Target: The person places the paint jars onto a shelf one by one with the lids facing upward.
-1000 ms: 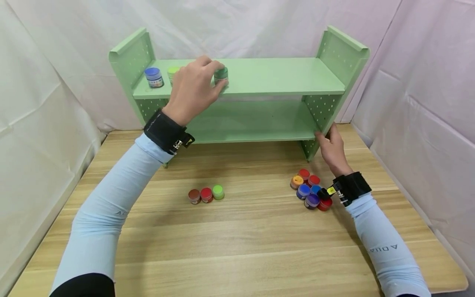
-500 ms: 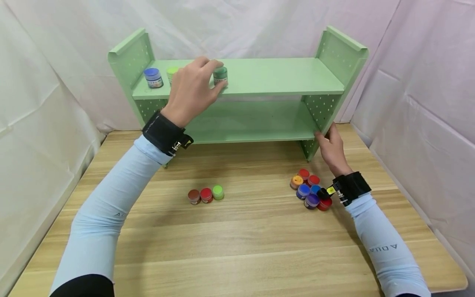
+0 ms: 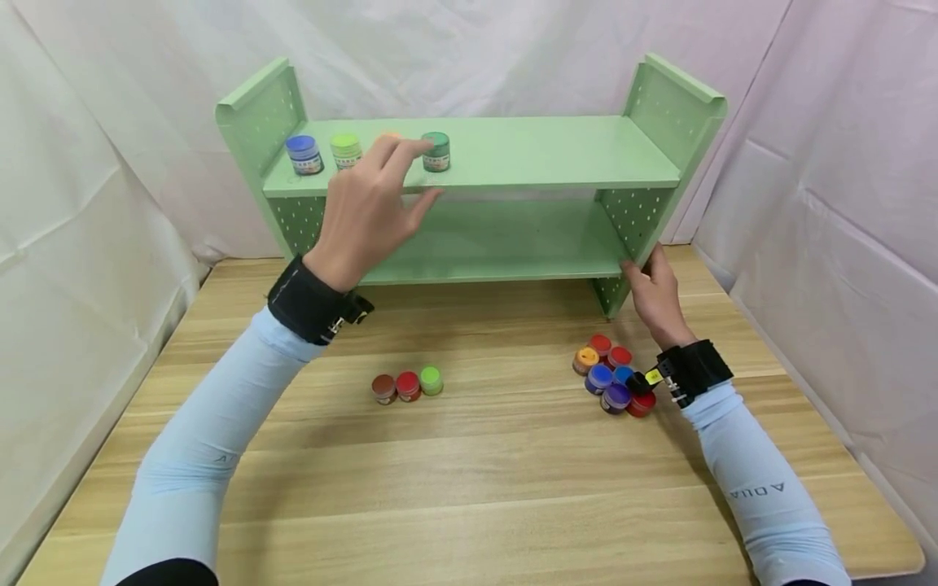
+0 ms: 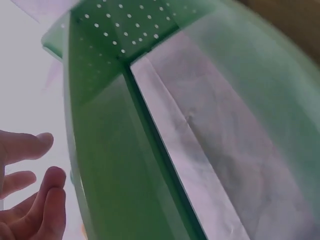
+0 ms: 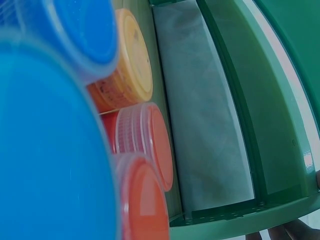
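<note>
My left hand (image 3: 366, 199) is just in front of the top board of a light green two-tier shelf (image 3: 542, 150), thumb and fingers spread apart with nothing between them. By its fingertips a dark green paint jar (image 3: 436, 152) stands upright on that board. To the left stand a light green jar (image 3: 346, 148) and a blue jar (image 3: 304, 155). An orange lid (image 3: 390, 136) peeks out behind the hand, mostly hidden. My right hand (image 3: 655, 301) grips the shelf's right side panel low down; in the right wrist view its fingers (image 5: 295, 231) show beyond the panel's edge.
On the wooden table (image 3: 498, 480), a brown jar (image 3: 384, 388), a red jar (image 3: 408, 385) and a bright green jar (image 3: 431, 379) stand in a row. Several red, blue, purple and orange jars (image 3: 598, 378) cluster by my right wrist. White cloth (image 3: 469, 57) hangs behind.
My left hand has let go of the dark green jar and drawn back down and slightly left. The jar stays on the top board. My right hand has not moved.
</note>
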Available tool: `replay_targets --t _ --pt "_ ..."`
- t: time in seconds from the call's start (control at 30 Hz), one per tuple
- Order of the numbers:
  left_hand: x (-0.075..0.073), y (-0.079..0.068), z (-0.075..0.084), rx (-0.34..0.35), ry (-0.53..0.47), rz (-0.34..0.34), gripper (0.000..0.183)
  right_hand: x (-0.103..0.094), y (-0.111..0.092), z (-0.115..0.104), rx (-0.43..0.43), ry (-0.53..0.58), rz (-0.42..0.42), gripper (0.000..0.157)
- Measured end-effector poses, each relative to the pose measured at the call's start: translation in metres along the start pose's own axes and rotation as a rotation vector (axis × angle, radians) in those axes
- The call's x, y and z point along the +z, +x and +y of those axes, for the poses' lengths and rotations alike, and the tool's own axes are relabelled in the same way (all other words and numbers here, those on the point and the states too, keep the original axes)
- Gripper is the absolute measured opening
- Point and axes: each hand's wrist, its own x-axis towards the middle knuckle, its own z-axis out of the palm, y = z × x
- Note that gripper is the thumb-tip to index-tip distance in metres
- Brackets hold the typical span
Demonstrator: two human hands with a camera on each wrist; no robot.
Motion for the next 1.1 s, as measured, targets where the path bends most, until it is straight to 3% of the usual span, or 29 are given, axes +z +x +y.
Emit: replay_targets --t 0.17,0.37,0.47,0.57,0.77,0.97,1.1 --pt "-0.002 -0.024 0.006 -0.002 -0.076 -0.028 0.042 0.0 0.002 0.0 -0.014 0.01 0.004 0.054" --pt "0.007 -0.056 0.008 0.013 -0.241 -0.16 0.036 -0.001 0.002 0.001 -0.015 0.009 0.003 0.054" --pt "0.014 -0.073 0.007 0.034 -0.308 -0.279 0.028 0.0 0.002 0.0 -0.015 0.011 0.002 0.054" --pt "0.021 -0.089 0.005 0.032 -0.356 -0.441 0.025 0.0 0.001 0.0 -0.016 0.016 0.001 0.054" --pt "0.033 -0.113 0.005 -0.047 -0.448 -0.754 0.028 0.001 0.002 -0.001 -0.009 0.022 -0.004 0.054" --pt "0.044 -0.132 0.006 -0.092 -0.524 -0.98 0.036 0.001 0.002 -0.001 -0.011 0.018 -0.001 0.054" --pt "0.049 -0.14 0.008 -0.109 -0.547 -1.082 0.041 0.001 0.002 0.0 -0.013 0.012 0.0 0.053"
